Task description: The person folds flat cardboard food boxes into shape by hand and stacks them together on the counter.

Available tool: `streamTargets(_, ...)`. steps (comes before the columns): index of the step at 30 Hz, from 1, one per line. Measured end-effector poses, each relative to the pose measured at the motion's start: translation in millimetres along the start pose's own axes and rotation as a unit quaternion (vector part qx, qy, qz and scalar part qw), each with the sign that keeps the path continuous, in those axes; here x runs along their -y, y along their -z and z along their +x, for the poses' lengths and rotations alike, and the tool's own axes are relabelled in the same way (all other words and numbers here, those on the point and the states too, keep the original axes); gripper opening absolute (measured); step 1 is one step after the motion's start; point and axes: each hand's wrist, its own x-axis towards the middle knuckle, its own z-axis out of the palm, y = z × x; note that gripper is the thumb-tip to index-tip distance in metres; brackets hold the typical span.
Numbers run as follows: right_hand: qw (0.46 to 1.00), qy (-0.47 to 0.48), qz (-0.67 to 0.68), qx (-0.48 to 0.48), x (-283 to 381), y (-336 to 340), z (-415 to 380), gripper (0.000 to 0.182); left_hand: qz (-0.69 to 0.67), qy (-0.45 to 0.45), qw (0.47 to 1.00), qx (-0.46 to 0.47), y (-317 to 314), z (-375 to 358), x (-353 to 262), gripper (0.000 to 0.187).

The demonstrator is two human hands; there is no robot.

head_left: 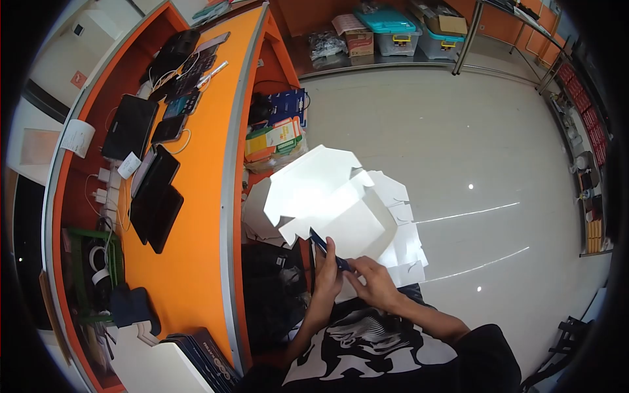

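Where the two hands meet in front of the black printed shirt (380, 340), a slim dark blue tool (318, 241) runs slantwise between them, its far end pointing up and to the left. The left hand (327, 276) has its fingers closed around the middle, the thumb raised along the tool's side; the right hand (375, 281) grips the near end, thumb and fingers bent in on it. The tool's far tip projects past the left thumb and overlaps the notched edge of a partly folded white cardboard sheet (321, 180) in this view, though whether it touches or only hovers over the card is hard to tell, and the tool's exact kind is unclear too. That sheet lies just beyond the fingers, its flaps spread; a second white cardboard sheet (407, 226) shows behind it on the right, over the glossy floor (478, 137). To the left stands the orange table (203, 164), bearing two dark, overlapping tablets (164, 213), with a smartphone (169, 128) farther along.
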Motion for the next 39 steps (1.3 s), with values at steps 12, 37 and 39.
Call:
streamTargets(12, 0.986, 0.125, -0.002, -0.108, 0.4, 8.9, 1.2, 0.019, 0.223, -0.052, 0.973, 0.029, 19.5, -10.8, 9.5, 0.063)
streamTargets(37, 0.98, -0.129, 0.135, -0.066, -5.9, 9.0, 1.0, 0.02, -0.03, -0.023, 0.999, 0.036, 21.8, -2.0, 13.6, 0.023)
streamTargets(39, 0.974, -0.142, 0.144, -0.106, -4.0, 8.6, 1.5, 0.018, -0.033, -0.022, 0.998, 0.046, 17.2, -5.8, 8.0, 0.024)
